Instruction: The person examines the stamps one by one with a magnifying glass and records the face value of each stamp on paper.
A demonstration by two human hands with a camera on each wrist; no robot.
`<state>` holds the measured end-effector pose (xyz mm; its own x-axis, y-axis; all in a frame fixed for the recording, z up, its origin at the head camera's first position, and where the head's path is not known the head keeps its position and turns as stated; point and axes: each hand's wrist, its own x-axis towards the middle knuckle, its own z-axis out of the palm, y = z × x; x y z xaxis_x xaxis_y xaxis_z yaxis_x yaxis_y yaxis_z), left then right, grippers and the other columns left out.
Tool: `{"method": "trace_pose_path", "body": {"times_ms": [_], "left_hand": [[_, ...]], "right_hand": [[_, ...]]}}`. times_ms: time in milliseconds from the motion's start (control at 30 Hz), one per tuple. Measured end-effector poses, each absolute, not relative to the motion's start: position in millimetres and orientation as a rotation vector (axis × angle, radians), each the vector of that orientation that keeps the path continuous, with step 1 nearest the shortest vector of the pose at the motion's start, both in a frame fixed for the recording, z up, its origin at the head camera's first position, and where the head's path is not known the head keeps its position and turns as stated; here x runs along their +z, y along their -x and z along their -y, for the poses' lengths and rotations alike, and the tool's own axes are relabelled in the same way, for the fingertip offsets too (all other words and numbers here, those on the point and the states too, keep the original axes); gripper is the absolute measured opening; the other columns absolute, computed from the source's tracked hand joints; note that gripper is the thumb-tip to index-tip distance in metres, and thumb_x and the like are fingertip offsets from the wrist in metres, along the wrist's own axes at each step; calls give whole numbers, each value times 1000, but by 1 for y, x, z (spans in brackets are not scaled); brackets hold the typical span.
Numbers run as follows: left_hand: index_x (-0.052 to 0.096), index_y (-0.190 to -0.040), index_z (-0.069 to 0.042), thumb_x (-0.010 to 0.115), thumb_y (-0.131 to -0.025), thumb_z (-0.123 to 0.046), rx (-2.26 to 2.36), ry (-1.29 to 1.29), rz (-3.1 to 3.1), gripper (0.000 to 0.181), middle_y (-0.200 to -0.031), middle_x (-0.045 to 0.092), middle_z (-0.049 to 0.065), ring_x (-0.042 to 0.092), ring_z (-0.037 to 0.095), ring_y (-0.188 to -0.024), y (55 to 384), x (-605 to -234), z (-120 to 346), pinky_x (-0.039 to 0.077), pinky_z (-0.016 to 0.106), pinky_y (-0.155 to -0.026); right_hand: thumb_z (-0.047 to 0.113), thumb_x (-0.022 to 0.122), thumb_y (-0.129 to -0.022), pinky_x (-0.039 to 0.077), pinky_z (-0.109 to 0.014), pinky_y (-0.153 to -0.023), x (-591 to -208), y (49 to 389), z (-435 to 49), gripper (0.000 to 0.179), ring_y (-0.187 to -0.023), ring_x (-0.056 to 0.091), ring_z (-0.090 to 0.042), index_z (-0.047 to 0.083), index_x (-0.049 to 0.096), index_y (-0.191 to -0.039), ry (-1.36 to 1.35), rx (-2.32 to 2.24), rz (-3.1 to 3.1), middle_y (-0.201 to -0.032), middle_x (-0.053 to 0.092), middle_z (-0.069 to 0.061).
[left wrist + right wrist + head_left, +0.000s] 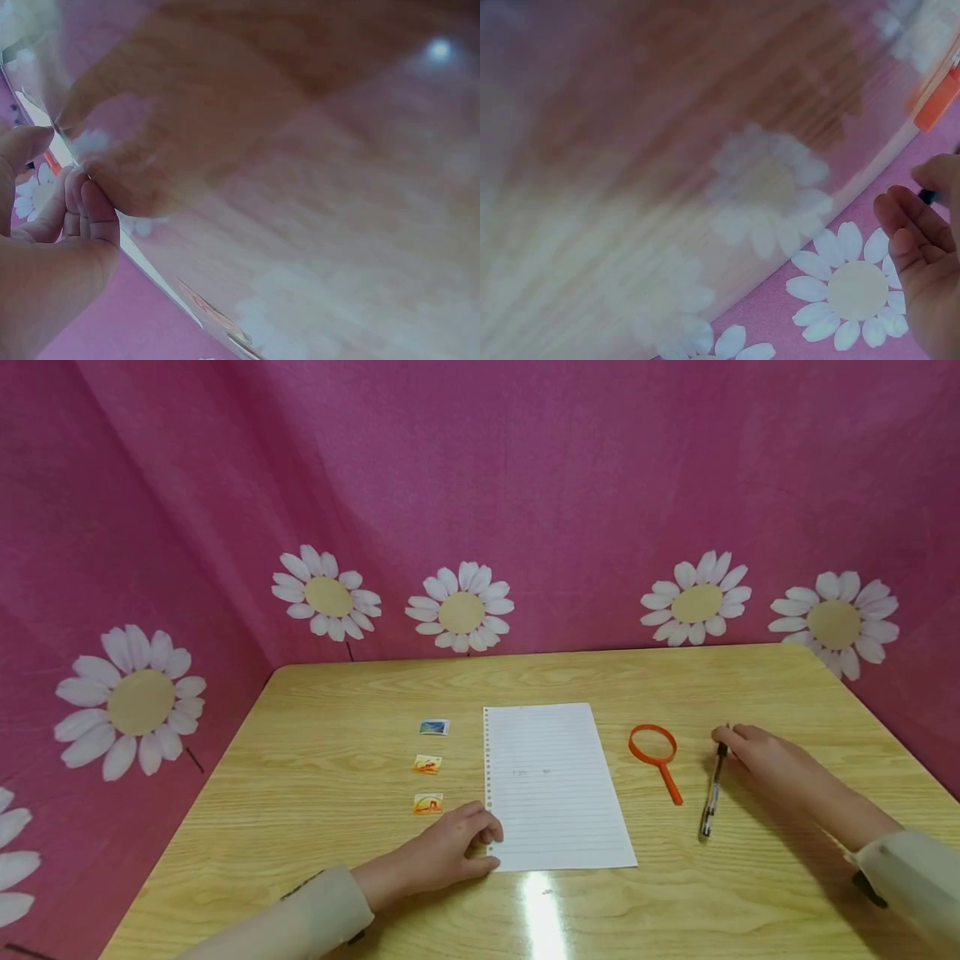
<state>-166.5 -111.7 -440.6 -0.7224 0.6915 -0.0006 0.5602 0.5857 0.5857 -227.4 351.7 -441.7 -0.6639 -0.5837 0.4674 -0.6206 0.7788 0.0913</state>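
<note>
A sheet of lined white paper (558, 810) with punched holes down its left side lies on the table, bearing a little faint writing. My left hand (450, 845) rests at its lower left corner, fingers bent and fingertips touching the table and paper edge; in the left wrist view that hand (67, 232) holds nothing. To the right, my right hand (776, 768) pinches the black-capped end of a clear pen (715, 789), whose other end points toward me. The right wrist view shows the thumb and curled fingers of the right hand (926, 240) around a small dark bit of the pen.
Three small stamp-like pictures, one blue (435, 727) and two yellow (428, 803), form a column left of the paper. An orange magnifying glass (666, 774) lies between paper and pen. Behind the wooden table (337, 693) hangs a pink flowered cloth (570, 510).
</note>
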Motion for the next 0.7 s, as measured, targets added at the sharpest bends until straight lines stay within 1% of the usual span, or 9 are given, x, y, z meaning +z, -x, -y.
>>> {"method": "trace_pose_path", "body": {"times_ms": [67, 167, 267, 333, 433, 500, 567, 633, 700], "left_hand": [[61, -101, -10, 73, -88, -18, 845, -1024, -2585, 20, -92, 51, -4, 46, 3, -84, 167, -440, 112, 43, 16, -77], [61, -102, -10, 73, -88, -17, 855, -1008, -2586, 20, -91, 51, -3, 45, 3, -84, 167, -440, 112, 43, 16, -77], [61, -102, -10, 74, -87, -17, 864, -997, -2583, 20, -91, 51, -4, 45, 3, -83, 167, -440, 112, 42, 15, -76], [61, -102, -10, 74, -87, -17, 875, -985, -2573, 20, -91, 51, -4, 44, 3, -83, 167, -441, 113, 41, 15, -75], [61, -102, -10, 73, -87, -16, 896, -968, -2551, 20, -91, 51, -4, 44, 3, -82, 168, -441, 113, 41, 15, -75], [61, -102, -10, 73, -88, -16, 911, -964, -2538, 20, -91, 52, -3, 44, 3, -82, 169, -441, 113, 41, 15, -75], [61, -102, -10, 73, -88, -16, 923, -961, -2530, 19, -92, 53, -2, 45, 3, -82, 169, -441, 113, 41, 15, -75], [61, -102, -10, 73, -88, -16, 930, -960, -2525, 19, -93, 54, -2, 45, 3, -82, 170, -441, 113, 42, 15, -75], [62, -102, -10, 73, -88, -16, 937, -955, -2521, 19, -93, 54, -2, 46, 3, -82, 170, -441, 113, 42, 15, -75]], "right_hand": [[-11, 78, -66, 46, -29, -52, -440, 225, -351, 48, -65, 54, -11, 3, 54, -105, -881, 151, 2504, -76, 58, -2], [-14, 72, -73, 42, -21, -53, -437, 222, -347, 43, -66, 50, -1, 2, 50, -107, -836, 304, 2530, -76, 58, 1], [-12, 67, -81, 40, -14, -54, -432, 221, -339, 32, -68, 48, 6, 0, 49, -105, -784, 517, 2515, -77, 60, 2], [-8, 65, -87, 38, -11, -54, -430, 220, -332, 23, -67, 48, 9, -1, 50, -103, -758, 641, 2494, -77, 60, 1], [-1, 60, -94, 35, -12, -51, -427, 218, -322, 10, -61, 43, 8, 0, 52, -101, -693, 782, 2502, -76, 56, 2], [2, 58, -96, 34, -15, -50, -424, 216, -317, 6, -58, 41, 5, 0, 54, -100, -654, 851, 2525, -78, 53, 3], [4, 57, -97, 36, -17, -50, -423, 215, -312, 5, -58, 44, 1, 1, 56, -100, -609, 935, 2553, -79, 53, 2], [6, 57, -97, 40, -19, -53, -422, 213, -308, 7, -64, 51, -1, 2, 56, -102, -561, 1055, 2584, -84, 55, 3], [6, 58, -97, 45, -21, -56, -422, 212, -304, 10, -69, 56, -4, 2, 55, -105, -519, 1210, 2597, -84, 58, 5]]}}
